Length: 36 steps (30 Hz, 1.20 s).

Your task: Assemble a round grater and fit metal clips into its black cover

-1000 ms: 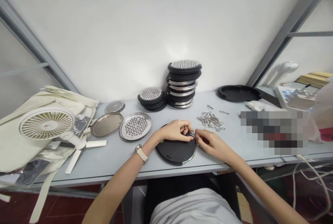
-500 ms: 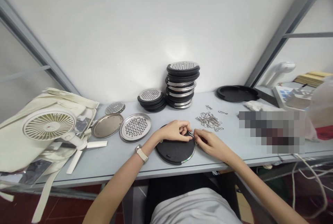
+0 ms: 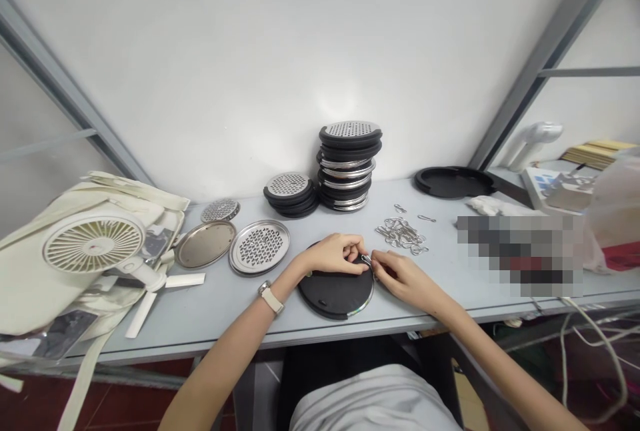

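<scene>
A round black disc-shaped piece [image 3: 333, 296] with a shiny metal edge on its right lies flat on the table before me. Over its far part rests my left hand [image 3: 340, 254], fingers bent and pinching a small metal wire clip [image 3: 367, 260]. From the right, my right hand [image 3: 403, 276] pinches the same clip between thumb and forefinger, by the disc's right rim. The fingers partly cover the clip, so I cannot tell if it is hooked to the disc. Beyond my right hand lies a loose pile of similar wire clips [image 3: 401, 232].
At the back stand a tall stack [image 3: 349, 167] and a short stack [image 3: 290, 194] of black-rimmed perforated discs. Left of the hands lie a grater plate [image 3: 260, 247] and a plain metal plate [image 3: 206, 244]. A white fan [image 3: 95, 244] lies on a cream bag. A black tray [image 3: 454, 181] sits back right.
The view has shifted very slightly. Both hands keep their pinch on the clip at the disc's rim, with only tiny finger movement.
</scene>
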### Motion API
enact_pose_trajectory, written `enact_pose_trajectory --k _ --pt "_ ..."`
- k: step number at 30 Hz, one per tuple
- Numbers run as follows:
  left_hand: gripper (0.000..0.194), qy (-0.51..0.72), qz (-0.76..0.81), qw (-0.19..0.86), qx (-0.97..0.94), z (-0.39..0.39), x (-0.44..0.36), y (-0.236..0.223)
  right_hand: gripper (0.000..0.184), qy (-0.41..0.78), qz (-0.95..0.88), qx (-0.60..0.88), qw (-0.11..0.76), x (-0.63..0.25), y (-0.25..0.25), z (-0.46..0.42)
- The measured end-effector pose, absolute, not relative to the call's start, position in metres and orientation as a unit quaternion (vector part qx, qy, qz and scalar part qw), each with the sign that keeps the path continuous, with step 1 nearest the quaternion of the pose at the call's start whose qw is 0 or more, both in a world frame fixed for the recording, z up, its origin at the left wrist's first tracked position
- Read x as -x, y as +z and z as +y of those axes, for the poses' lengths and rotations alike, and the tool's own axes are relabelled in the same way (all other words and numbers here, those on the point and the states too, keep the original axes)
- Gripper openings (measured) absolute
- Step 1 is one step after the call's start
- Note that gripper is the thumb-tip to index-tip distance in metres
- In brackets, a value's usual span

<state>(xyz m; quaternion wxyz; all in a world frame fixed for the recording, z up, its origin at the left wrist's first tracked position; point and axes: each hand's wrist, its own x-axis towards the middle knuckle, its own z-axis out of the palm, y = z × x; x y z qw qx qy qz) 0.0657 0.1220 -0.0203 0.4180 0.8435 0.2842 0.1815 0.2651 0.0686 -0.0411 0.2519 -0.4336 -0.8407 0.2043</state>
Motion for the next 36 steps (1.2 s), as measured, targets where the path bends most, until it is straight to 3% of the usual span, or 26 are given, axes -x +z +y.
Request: enact_pose_trajectory --k 36 --pt "0.025 0.194 0.296 0.459 -0.815 0.119 -0.0661 -0.0184 0.023 0.198 -0.84 0.442 0.242 -0.2655 -0.0418 0.069"
